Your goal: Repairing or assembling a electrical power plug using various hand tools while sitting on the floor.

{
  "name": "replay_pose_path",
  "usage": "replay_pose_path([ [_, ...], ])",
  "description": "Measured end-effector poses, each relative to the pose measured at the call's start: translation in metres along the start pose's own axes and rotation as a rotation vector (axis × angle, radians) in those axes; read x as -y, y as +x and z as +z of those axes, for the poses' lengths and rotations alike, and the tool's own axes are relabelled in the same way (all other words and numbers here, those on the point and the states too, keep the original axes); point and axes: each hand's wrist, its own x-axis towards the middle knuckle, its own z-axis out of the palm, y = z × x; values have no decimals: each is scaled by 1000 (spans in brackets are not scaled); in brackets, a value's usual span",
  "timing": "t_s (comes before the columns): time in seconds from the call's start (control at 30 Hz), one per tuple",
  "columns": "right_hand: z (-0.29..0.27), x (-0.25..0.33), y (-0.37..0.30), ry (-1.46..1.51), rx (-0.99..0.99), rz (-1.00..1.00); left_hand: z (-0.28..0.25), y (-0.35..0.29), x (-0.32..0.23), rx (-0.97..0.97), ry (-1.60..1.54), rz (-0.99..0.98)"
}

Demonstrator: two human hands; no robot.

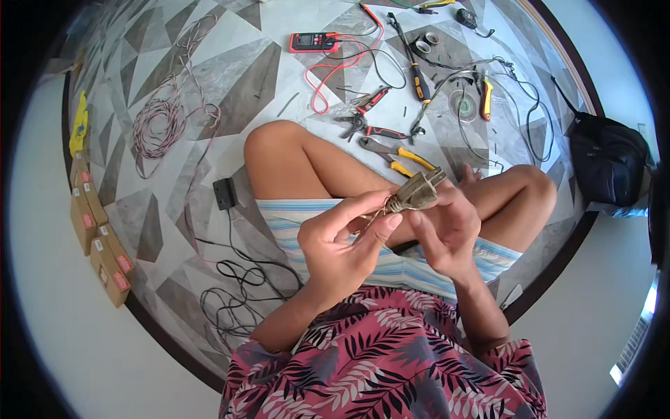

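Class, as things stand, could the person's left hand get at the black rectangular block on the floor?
Probably yes, once freed: the left hand pinches the wire end of the dingy tan plug. The black rectangular block lies uncovered to the left of the pale striped shorts, with no object standing between.

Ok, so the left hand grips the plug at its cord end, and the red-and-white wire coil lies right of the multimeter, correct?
Not quite: the head view shows the red-and-white wire coil left of the multimeter. The left hand does grip the plug at its cord end.
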Motion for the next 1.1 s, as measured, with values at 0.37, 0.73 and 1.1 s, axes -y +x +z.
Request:
replay_pose_path([
  [0.37, -33, 0, -4, 1108, -220, 314, 13, -11, -4, 148, 288, 210],
  [0.73, -17, -17, -28, 1390, -213, 164, 10, -17, 6, 155, -555, -588],
  [1.1, -29, -8, -46, 1356, -250, 121, 18, -33, 22, 290, 295, 644],
])
